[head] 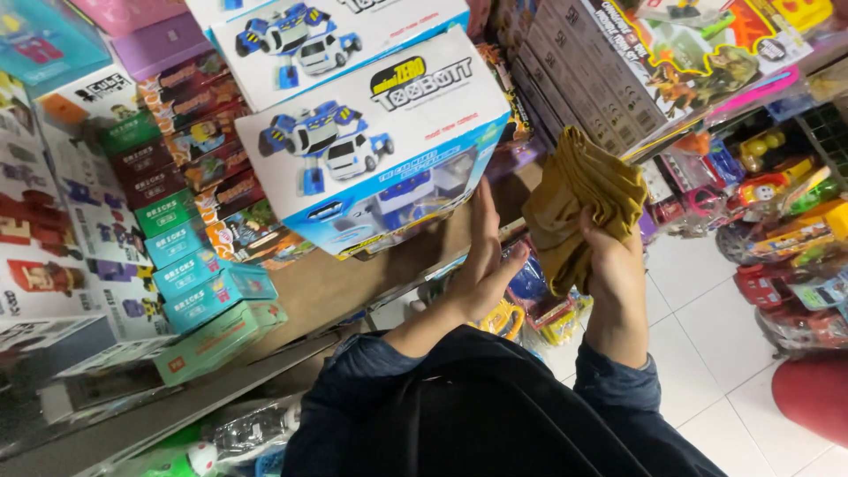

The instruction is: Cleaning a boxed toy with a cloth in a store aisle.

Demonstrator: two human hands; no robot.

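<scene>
My right hand (616, 276) is shut on a crumpled mustard-yellow cloth (583, 199), held up in front of the shelf. My left hand (484, 256) is open, fingers straight, its fingertips touching the lower edge of a large white and blue toy box (380, 141) with a picture of a robot and a car. That box rests tilted on the brown shelf board (344, 287), with a second box of the same kind (353, 35) stacked on top. Both forearms wear dark blue sleeves.
Small teal and dark brick-toy boxes (190, 256) are stacked at the left of the shelf. More boxed toys (636, 62) lean at the upper right. Bagged plastic toy vehicles (777, 221) crowd the right side above a white tiled floor (707, 353). A red round object (817, 397) sits low right.
</scene>
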